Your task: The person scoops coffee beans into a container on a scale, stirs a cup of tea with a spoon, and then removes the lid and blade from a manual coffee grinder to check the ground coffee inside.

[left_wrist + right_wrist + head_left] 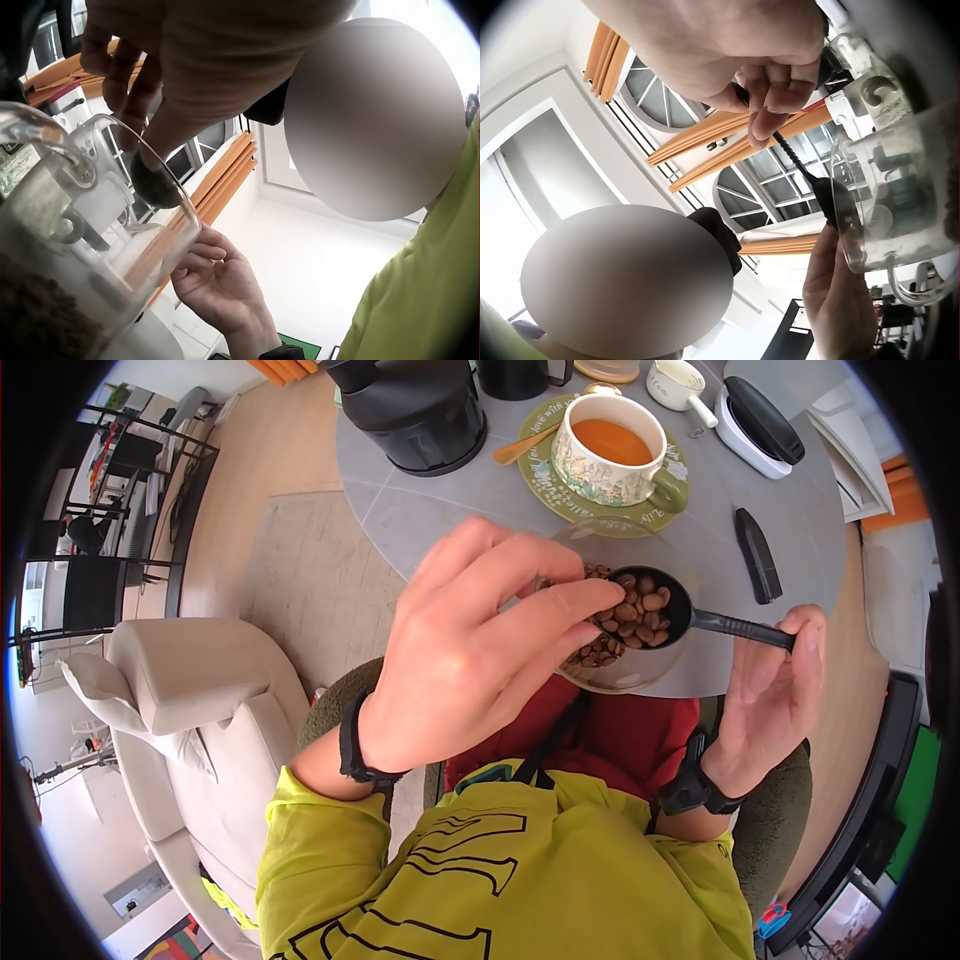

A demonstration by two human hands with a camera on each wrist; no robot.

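Scoop holds beans; right hand pinches its handle, left hand touches its bowl, fingers fairly straight.

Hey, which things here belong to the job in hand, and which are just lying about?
Belongs to the job:
black scoop, held by the right hand
clear container
coffee beans, in both

Apparently just lying about:
patterned cup
green saucer
wooden spoon
slim black object
white handled cup
black appliance, role uncertain

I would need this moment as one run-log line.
right hand: holds black scoop | left hand: at scoop's bowl | brown beans: in scoop and clear container
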